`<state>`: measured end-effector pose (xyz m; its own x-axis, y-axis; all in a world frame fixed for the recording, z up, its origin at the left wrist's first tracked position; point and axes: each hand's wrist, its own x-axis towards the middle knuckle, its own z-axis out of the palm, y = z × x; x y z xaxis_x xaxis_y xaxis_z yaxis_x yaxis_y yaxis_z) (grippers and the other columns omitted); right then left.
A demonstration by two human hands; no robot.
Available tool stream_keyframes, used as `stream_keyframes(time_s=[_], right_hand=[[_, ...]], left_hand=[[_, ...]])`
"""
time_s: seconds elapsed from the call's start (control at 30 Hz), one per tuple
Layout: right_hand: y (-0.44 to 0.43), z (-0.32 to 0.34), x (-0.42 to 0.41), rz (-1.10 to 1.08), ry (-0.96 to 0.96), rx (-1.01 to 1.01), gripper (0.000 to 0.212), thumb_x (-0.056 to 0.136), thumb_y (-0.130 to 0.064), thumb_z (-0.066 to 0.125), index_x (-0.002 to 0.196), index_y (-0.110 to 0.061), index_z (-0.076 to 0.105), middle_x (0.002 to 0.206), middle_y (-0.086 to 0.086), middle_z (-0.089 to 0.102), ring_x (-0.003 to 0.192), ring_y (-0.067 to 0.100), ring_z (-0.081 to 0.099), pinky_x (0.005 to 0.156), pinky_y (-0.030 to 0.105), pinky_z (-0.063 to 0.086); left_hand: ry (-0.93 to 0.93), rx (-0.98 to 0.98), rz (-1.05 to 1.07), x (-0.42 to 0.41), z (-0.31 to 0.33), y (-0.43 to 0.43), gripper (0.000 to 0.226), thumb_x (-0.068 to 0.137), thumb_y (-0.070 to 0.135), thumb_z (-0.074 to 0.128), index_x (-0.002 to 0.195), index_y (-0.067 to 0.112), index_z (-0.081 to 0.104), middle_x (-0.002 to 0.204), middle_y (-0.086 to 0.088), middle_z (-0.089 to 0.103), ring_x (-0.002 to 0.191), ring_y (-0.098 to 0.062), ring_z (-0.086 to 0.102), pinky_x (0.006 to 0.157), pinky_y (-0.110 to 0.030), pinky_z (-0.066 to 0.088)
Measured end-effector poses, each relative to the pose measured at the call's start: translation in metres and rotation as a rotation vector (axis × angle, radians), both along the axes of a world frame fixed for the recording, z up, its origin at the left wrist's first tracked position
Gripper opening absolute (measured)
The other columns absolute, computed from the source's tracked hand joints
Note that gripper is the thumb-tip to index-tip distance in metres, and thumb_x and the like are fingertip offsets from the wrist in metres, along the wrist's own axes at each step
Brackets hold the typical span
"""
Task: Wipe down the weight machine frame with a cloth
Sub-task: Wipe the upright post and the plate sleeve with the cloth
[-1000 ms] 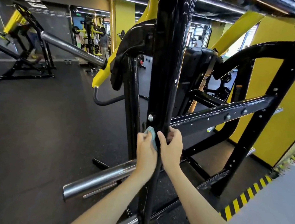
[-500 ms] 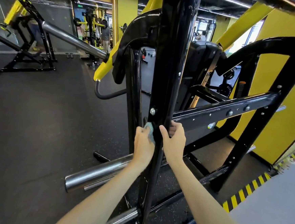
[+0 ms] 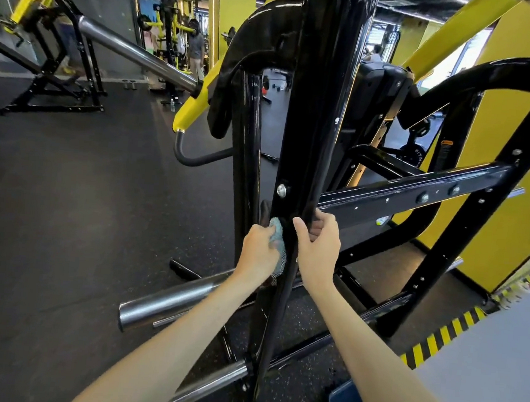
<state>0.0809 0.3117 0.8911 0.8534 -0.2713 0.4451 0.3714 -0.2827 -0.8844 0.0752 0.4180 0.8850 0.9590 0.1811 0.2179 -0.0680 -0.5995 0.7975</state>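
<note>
A glossy black upright post point(image 3: 314, 116) of the weight machine frame rises right in front of me. My left hand point(image 3: 258, 252) holds a light blue cloth point(image 3: 278, 243) against the post's left face, just below a silver bolt point(image 3: 281, 190). My right hand point(image 3: 317, 246) grips the post's right edge at the same height, fingers curled behind it. A black crossbar point(image 3: 416, 190) runs from the post to the right.
A chrome bar point(image 3: 170, 304) juts out low on the left, and another chrome bar point(image 3: 211, 383) lies lower down. Yellow arms and a black pad sit above. A yellow wall stands on the right, hazard striping point(image 3: 443, 335) on the floor. Other machines and people stand far left.
Both hands have slid up the post a little with the cloth, staying level with each other. My view has moved closer and tilted slightly.
</note>
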Motion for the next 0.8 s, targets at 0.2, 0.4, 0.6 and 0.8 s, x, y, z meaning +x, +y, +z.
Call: stream_keyframes(time_s=[0.2, 0.4, 0.6, 0.8], right_hand=[[0.004, -0.003, 0.000, -0.062, -0.018, -0.005, 0.031, 0.089, -0.026, 0.067, 0.118, -0.022, 0.055, 0.105, -0.002, 0.061, 0.092, 0.006, 0.059, 0.085, 0.025, 0.051], [0.028, -0.015, 0.001, -0.263, -0.128, -0.037, 0.027, 0.094, -0.030, 0.057, 0.120, -0.023, 0.055, 0.103, -0.001, 0.058, 0.096, 0.013, 0.057, 0.084, 0.033, 0.050], [0.045, -0.009, -0.002, -0.392, -0.120, 0.166, 0.023, 0.099, -0.013, 0.049, 0.116, -0.015, 0.064, 0.103, -0.009, 0.065, 0.098, -0.006, 0.058, 0.085, 0.011, 0.044], [0.041, -0.005, -0.007, -0.386, 0.139, 0.060, 0.035, 0.102, -0.019, 0.044, 0.133, -0.016, 0.059, 0.110, -0.002, 0.065, 0.106, 0.007, 0.059, 0.093, 0.023, 0.045]], left_hand=[[0.138, 0.021, -0.033, 0.035, 0.010, 0.018, 0.015, 0.095, 0.006, 0.048, 0.095, -0.005, 0.058, 0.094, -0.010, 0.057, 0.079, -0.022, 0.058, 0.074, -0.033, 0.049], [0.162, 0.122, -0.219, 0.012, -0.001, 0.020, 0.019, 0.090, 0.004, 0.050, 0.108, 0.003, 0.056, 0.106, -0.006, 0.048, 0.097, -0.027, 0.057, 0.078, -0.033, 0.048], [-0.354, -0.023, -0.417, 0.024, -0.012, 0.044, 0.043, 0.091, -0.004, 0.053, 0.133, 0.001, 0.048, 0.108, -0.001, 0.041, 0.098, -0.011, 0.050, 0.092, -0.016, 0.039], [-0.966, 0.643, -0.832, 0.061, -0.043, 0.076, 0.044, 0.082, -0.007, 0.042, 0.125, -0.005, 0.047, 0.100, -0.011, 0.050, 0.089, -0.026, 0.053, 0.056, -0.030, 0.053]])
